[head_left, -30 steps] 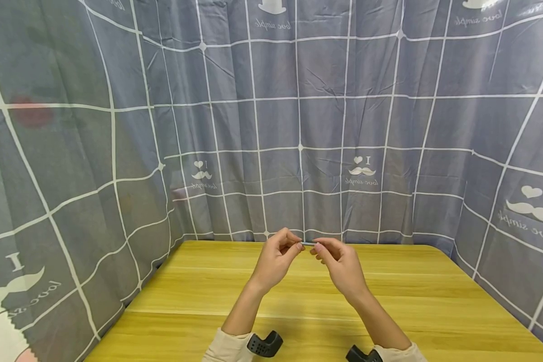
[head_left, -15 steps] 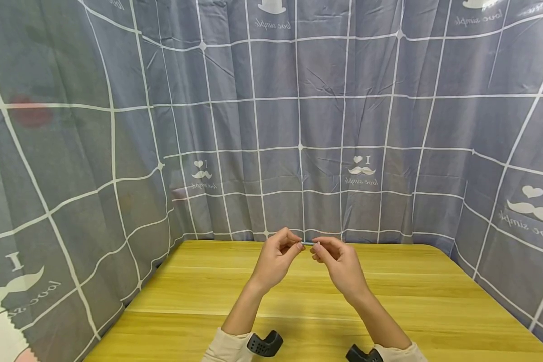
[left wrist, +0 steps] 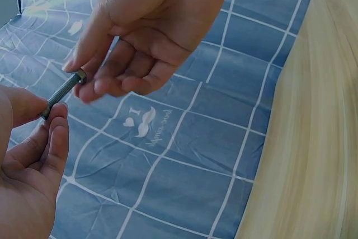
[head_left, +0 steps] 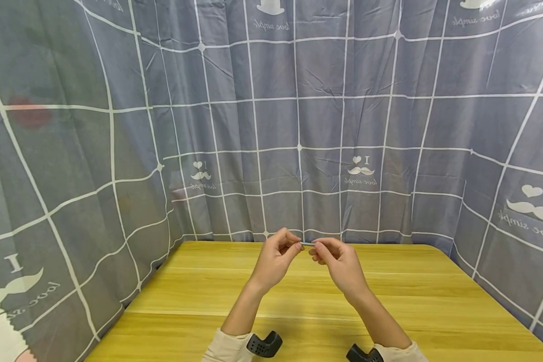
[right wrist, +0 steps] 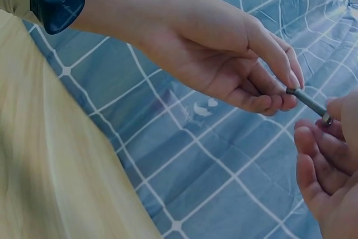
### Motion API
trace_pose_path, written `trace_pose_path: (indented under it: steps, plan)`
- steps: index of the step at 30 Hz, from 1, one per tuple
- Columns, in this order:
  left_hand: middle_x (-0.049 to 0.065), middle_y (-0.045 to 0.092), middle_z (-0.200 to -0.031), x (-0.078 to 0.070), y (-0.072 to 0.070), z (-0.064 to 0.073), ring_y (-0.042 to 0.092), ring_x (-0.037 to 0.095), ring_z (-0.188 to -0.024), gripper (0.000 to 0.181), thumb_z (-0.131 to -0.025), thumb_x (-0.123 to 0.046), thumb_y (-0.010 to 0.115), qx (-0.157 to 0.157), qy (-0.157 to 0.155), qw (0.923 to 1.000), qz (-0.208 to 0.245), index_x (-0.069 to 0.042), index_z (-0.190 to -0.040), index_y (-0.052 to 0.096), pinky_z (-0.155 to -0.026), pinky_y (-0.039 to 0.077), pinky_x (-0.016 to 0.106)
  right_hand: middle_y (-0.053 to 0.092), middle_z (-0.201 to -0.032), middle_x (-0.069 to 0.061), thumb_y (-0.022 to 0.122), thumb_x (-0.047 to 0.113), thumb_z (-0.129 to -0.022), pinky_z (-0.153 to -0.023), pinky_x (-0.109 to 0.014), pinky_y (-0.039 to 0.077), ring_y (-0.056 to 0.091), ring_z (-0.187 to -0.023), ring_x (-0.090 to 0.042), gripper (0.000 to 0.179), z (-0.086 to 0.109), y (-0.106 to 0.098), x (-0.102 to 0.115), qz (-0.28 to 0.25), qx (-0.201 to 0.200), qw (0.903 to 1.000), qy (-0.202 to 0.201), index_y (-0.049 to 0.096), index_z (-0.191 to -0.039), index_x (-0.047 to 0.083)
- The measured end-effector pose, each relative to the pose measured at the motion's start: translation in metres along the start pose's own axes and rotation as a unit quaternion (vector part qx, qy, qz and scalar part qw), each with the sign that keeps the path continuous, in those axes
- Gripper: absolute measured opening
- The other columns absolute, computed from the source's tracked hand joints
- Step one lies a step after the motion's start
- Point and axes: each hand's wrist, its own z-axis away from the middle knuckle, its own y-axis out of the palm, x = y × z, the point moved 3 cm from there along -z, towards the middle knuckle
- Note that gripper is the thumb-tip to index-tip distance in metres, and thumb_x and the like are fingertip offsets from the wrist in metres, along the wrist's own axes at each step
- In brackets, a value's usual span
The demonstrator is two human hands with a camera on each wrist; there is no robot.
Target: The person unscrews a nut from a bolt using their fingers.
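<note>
Both hands meet over the far part of the table around a small grey threaded bolt [head_left: 307, 244], which lies roughly level between them. The left hand [head_left: 273, 259] pinches its left end between thumb and fingers. At the other end the right hand [head_left: 344, 264] has its thumb and index finger at a hexagonal piece. In the left wrist view the bolt [left wrist: 62, 90] shows its threaded shank and that hexagonal piece [left wrist: 82, 75]; whether it is head or nut I cannot tell. Fingertips of the left hand partly cover the opposite end, seen also in the right wrist view on the bolt [right wrist: 309, 102].
A yellow wood-grain table [head_left: 298, 301] spreads below the hands. Grey curtains [head_left: 326, 120] with white grid lines hang behind it and on both sides. Black devices [head_left: 264, 345] sit at the cuffs of both sleeves. A pale scalloped cloth [head_left: 0, 322] shows at lower left.
The right thumb and fingertips have shifted slightly at the bolt's end. The left hand keeps its grip, and the bolt stays in nearly the same place.
</note>
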Motion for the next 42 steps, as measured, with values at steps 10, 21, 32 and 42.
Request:
trace_pose_path:
  steps: [10,21,32,42]
  plan:
    - [0.009,0.072,-0.093,0.0027,-0.0012,-0.001,0.061,0.015,-0.076,0.006,-0.103,-0.004,0.062,0.005,0.002,1.0,-0.004,0.001,-0.103,0.066,-0.069,0.048,0.026,0.072,-0.112,-0.019,0.064,0.021,-0.106,-0.083,-0.032,0.057,0.071,-0.094,-0.025,0.035,0.0002,-0.0012,0.0007,-0.01,0.016,0.9991,0.037,0.062,-0.136,0.003]
    - [0.014,0.073,-0.096,0.0017,-0.0014,-0.0009,0.063,0.016,-0.08,0.005,-0.103,-0.002,0.062,0.006,0.001,1.0,0.007,0.002,-0.103,0.065,-0.071,0.048,0.025,0.07,-0.11,-0.018,0.067,0.006,-0.102,-0.085,-0.029,0.054,0.067,-0.098,-0.027,0.022,0.0014,-0.0013,0.0031,-0.018,0.009,0.9997,-0.012,0.069,-0.122,-0.002]
    - [0.011,0.072,-0.095,0.0011,-0.0015,-0.0004,0.064,0.016,-0.081,0.006,-0.104,-0.002,0.061,0.009,0.009,0.9999,-0.002,0.002,-0.103,0.064,-0.07,0.048,0.025,0.066,-0.124,-0.023,0.066,-0.002,-0.1,-0.093,-0.026,0.052,0.067,-0.109,-0.017,0.034,0.001,-0.0012,0.0039,-0.047,0.007,0.9972,-0.058,0.061,-0.134,-0.003]
    - [0.012,0.073,-0.095,0.0015,-0.0013,-0.0007,0.067,0.018,-0.084,0.004,-0.103,-0.001,0.061,0.009,0.007,0.9999,0.003,0.001,-0.103,0.065,-0.074,0.052,0.027,0.065,-0.12,-0.022,0.066,-0.001,-0.1,-0.093,-0.027,0.053,0.069,-0.104,-0.016,0.02,0.0002,-0.0006,0.0033,-0.048,-0.022,0.9975,-0.046,0.068,-0.119,-0.008]
